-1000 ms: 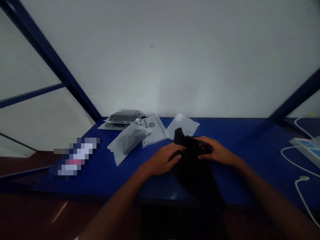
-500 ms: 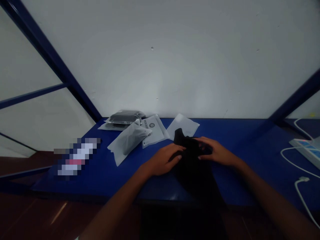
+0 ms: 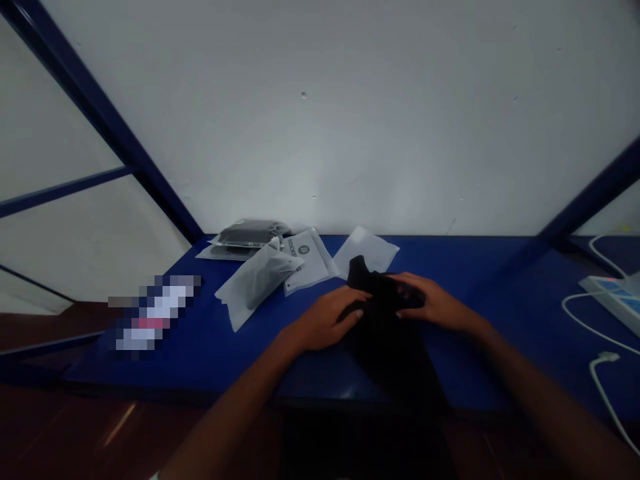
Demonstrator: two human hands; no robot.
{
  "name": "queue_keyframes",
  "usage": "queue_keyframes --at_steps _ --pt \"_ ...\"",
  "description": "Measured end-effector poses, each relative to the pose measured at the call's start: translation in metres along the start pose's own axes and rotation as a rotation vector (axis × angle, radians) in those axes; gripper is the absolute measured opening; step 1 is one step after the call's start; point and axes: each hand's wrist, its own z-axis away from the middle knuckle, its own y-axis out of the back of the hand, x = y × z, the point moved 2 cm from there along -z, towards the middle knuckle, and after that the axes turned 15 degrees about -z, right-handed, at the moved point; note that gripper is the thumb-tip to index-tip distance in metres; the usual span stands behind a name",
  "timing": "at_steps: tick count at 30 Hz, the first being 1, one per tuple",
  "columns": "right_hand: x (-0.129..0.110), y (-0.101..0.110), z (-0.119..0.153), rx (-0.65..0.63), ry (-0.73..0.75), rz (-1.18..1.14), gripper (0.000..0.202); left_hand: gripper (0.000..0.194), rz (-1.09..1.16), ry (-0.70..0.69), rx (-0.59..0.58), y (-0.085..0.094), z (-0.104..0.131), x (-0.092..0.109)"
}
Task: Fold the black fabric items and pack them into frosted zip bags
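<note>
A black cloth (image 3: 387,333) lies bunched on the blue table and hangs down over its front edge. My left hand (image 3: 331,320) grips the upper left part of the cloth, thumb and fingers bent around it. On the other side, my right hand (image 3: 433,303) has its fingers and thumb closed on the cloth's upper right part. A dark, faintly reddish patch shows between the fingers of my right hand; I cannot make out what it is. Just behind the cloth lies a white translucent bag (image 3: 367,250).
On the blue table (image 3: 490,280) are a printed white packet (image 3: 313,260), a frosted bag (image 3: 255,283) and stacked bags with dark contents (image 3: 247,235). A blurred-out item (image 3: 160,313) lies left. At right are a white power strip (image 3: 613,300) and cables.
</note>
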Motion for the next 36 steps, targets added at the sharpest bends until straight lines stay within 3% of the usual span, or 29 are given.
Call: queue_keyframes --at_steps 36 --pt "0.0005 -0.0016 0.0 0.052 -0.096 -0.069 0.064 0.03 -0.034 -0.008 -0.027 0.0037 0.0037 0.0045"
